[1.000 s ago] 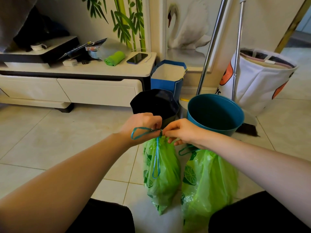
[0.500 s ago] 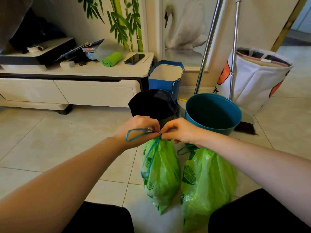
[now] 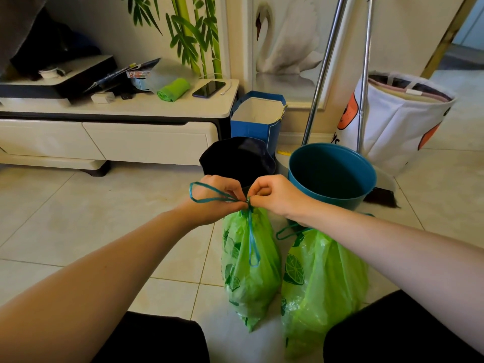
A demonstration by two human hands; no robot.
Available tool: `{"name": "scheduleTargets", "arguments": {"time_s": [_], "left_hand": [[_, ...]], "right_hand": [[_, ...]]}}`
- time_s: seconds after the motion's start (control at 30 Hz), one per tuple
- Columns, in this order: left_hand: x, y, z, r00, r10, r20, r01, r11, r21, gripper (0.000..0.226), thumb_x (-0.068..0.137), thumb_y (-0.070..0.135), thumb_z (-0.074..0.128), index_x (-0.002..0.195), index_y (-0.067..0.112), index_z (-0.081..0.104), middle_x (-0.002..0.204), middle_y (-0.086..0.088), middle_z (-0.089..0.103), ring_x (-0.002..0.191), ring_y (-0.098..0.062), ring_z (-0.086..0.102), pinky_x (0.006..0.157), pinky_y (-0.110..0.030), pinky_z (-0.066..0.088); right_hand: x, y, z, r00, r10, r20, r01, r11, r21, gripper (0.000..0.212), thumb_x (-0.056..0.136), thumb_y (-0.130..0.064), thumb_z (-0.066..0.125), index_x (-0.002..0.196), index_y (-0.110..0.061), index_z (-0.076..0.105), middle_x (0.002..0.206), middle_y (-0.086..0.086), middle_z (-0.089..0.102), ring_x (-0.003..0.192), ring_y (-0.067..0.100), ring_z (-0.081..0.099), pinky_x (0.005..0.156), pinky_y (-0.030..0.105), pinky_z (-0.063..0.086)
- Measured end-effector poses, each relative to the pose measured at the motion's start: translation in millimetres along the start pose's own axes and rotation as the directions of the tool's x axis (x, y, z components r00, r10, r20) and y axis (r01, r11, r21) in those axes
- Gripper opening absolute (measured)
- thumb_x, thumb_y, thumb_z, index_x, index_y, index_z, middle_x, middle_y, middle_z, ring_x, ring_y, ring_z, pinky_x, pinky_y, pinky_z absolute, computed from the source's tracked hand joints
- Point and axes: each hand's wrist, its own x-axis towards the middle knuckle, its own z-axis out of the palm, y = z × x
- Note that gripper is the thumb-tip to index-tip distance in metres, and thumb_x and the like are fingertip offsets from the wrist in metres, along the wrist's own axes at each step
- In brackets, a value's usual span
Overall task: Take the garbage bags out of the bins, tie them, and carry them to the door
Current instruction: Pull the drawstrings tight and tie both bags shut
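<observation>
From the head camera, your left hand and right hand meet almost knuckle to knuckle just above the neck of the left garbage bag, each pinching the blue drawstring at the gathered mouth: the left holds the strand that makes a loop out over its knuckles, the right nips the knot point itself. The bag hangs straight down from that pinch, its long axis upright, its bottom low between your knees; whether it rests on the tile floor I cannot tell. A second loop of string dangles down the front of it. So the pull you need runs sideways, left and right away from the knot, and both hands sit equally near. The second garbage bag stands just right of the first, touching it, under your right forearm, its own string gathered in a loop at its neck; whether that is knotted I cannot tell. Just beyond your hands stand the dark bin and, to its right, the teal bin, both without bags. Farther off, two broom handles lean against the wall and a white laundry basket sits far right. The only likely snag I judge is your right arm brushing the second bag.
</observation>
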Motion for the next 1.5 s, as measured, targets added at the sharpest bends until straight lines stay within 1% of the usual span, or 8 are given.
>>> {"name": "scheduleTargets", "arguments": {"time_s": [0.23,0.33,0.43,0.8,0.97,1.2,1.3,1.5], "left_hand": [[-1,-2,-1,1.0,-0.001,-0.017,0.0,1.0,-0.019,0.01,0.074,0.021,0.081,0.075,0.016,0.073,0.076,0.003,0.073,0.071,-0.007,0.068,0.065,-0.016,0.052],[-1,-1,-1,0.999,0.039,0.014,-0.038,0.998,-0.04,0.009,0.073,0.017,0.081,0.076,0.013,0.073,0.078,0.003,0.073,0.078,-0.004,0.067,0.066,-0.01,0.05],[0,1,-1,0.999,0.034,0.014,-0.034,0.999,-0.017,0.009,0.074,0.019,0.08,0.074,0.015,0.072,0.077,0.004,0.073,0.073,-0.008,0.069,0.066,-0.015,0.052],[0,-5,-1,0.997,-0.075,-0.024,0.073,0.994,-0.085,0.007,0.076,0.02,0.079,0.077,0.013,0.076,0.073,0.006,0.071,0.076,-0.009,0.066,0.061,-0.013,0.052],[0,-12,-4,0.978,-0.21,0.011,0.207,0.948,-0.242,0.005,0.078,0.01,0.075,0.078,0.005,0.076,0.074,-0.009,0.073,0.067,-0.014,0.067,0.065,-0.028,0.057],[-11,-23,-17,0.943,-0.304,0.137,0.333,0.869,-0.365,0.013,0.086,0.015,0.068,0.09,0.004,0.073,0.08,-0.007,0.074,0.07,-0.006,0.066,0.068,-0.024,0.054],[-13,-29,-25,0.917,-0.379,0.12,0.387,0.779,-0.494,0.018,0.089,0.019,0.065,0.099,0.006,0.072,0.091,-0.007,0.076,0.083,-0.017,0.07,0.08,-0.033,0.057],[-11,-28,-35,0.826,-0.537,0.171,0.444,0.432,-0.785,0.024,0.095,0.027,0.055,0.082,0.011,0.068,0.085,-0.006,0.07,0.08,-0.02,0.065,0.079,-0.033,0.055]], "right_hand": [[2,1,-7,0.992,-0.088,0.086,0.109,0.954,-0.278,0.01,0.078,-0.009,0.064,0.081,-0.017,0.058,0.069,0.005,0.059,0.064,0.013,0.052,0.066,0.035,0.048],[0,-2,-12,0.959,-0.196,0.203,0.282,0.682,-0.674,0.015,0.079,-0.011,0.057,0.089,-0.019,0.05,0.078,0.002,0.053,0.076,0.022,0.051,0.068,0.043,0.046],[3,-2,-21,0.936,-0.309,0.167,0.31,0.501,-0.808,0.016,0.081,-0.012,0.058,0.093,-0.019,0.051,0.09,-0.001,0.052,0.087,0.023,0.049,0.071,0.042,0.044],[-5,5,-46,0.981,-0.192,-0.02,0.127,0.716,-0.686,0.009,0.089,-0.023,0.06,0.097,-0.023,0.057,0.086,-0.005,0.067,0.077,0.018,0.062,0.07,0.039,0.054],[-1,9,-53,0.975,-0.211,-0.074,0.072,0.608,-0.791,0.014,0.091,-0.012,0.048,0.096,-0.019,0.06,0.094,0.002,0.057,0.08,0.026,0.056,0.069,0.042,0.05],[-7,8,-61,0.999,0.04,-0.016,-0.043,0.933,-0.358,0.025,0.094,-0.024,0.054,0.074,-0.027,0.068,0.061,-0.015,0.066,0.06,-0.002,0.06,0.058,0.014,0.042],[-7,7,-63,0.987,0.135,-0.091,-0.139,0.989,-0.045,0.023,0.095,-0.019,0.052,0.087,-0.017,0.073,0.078,-0.007,0.07,0.07,0.004,0.062,0.057,0.017,0.047],[-10,-1,-76,0.96,0.278,-0.03,-0.192,0.732,0.653,0.026,0.089,-0.012,0.043,0.064,-0.008,0.051,0.077,0.011,0.059,0.082,0.024,0.062,0.085,0.036,0.049]]}}
